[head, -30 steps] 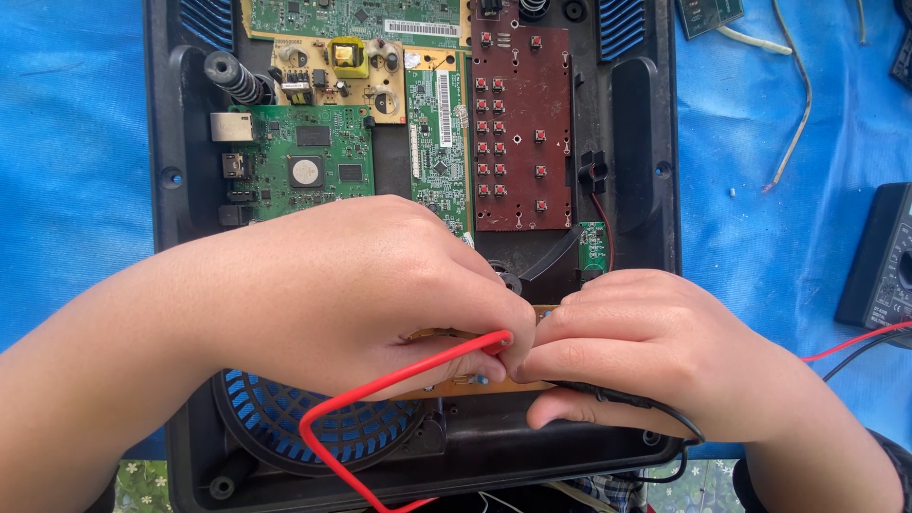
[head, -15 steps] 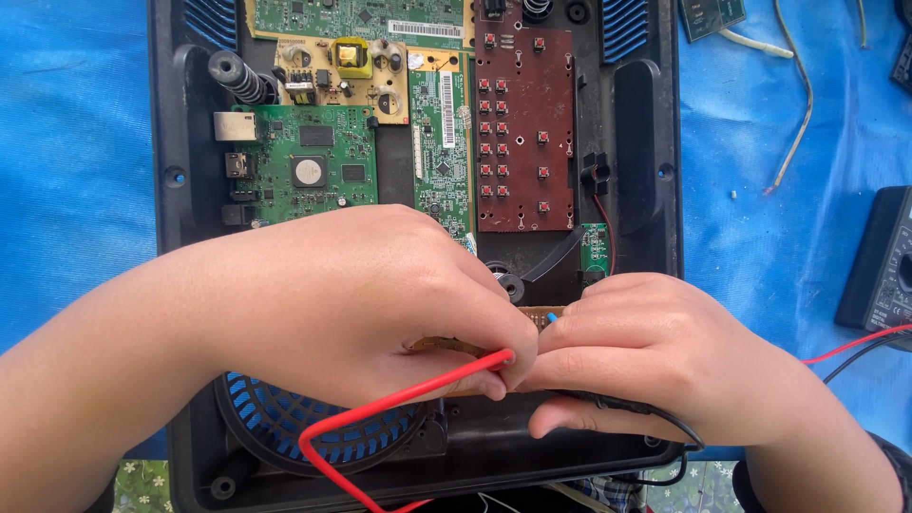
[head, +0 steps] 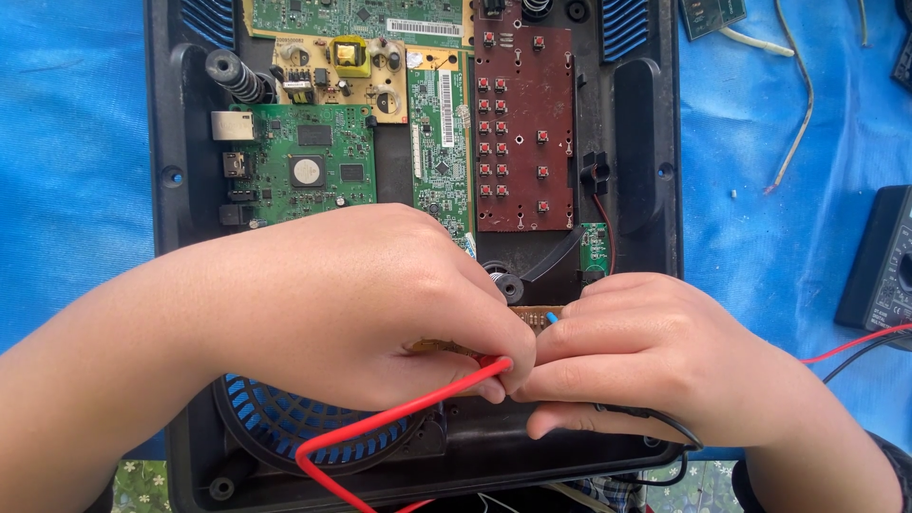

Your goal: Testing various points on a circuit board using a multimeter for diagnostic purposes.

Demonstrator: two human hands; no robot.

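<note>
An opened black plastic device case (head: pixel 171 142) lies on a blue sheet, with green circuit boards (head: pixel 309 171) and a brown button board (head: pixel 524 128) inside. My left hand (head: pixel 351 304) pinches the tip of a red test lead (head: pixel 380 423) against a small brown board (head: pixel 532 315) near the case's lower middle. My right hand (head: pixel 655 361) presses close beside it, fingers closed around a black lead (head: pixel 665 426); the probe tips are hidden under my fingers.
A round blue fan grille (head: pixel 275 427) sits under my left hand. A black multimeter (head: pixel 879 256) lies at the right edge, with red and black wires running from it. A loose white wire (head: pixel 798 104) and a small green board (head: pixel 712 14) lie on the blue sheet.
Both hands have stayed pressed together over the small brown board; the red lead's loop has shifted slightly.
</note>
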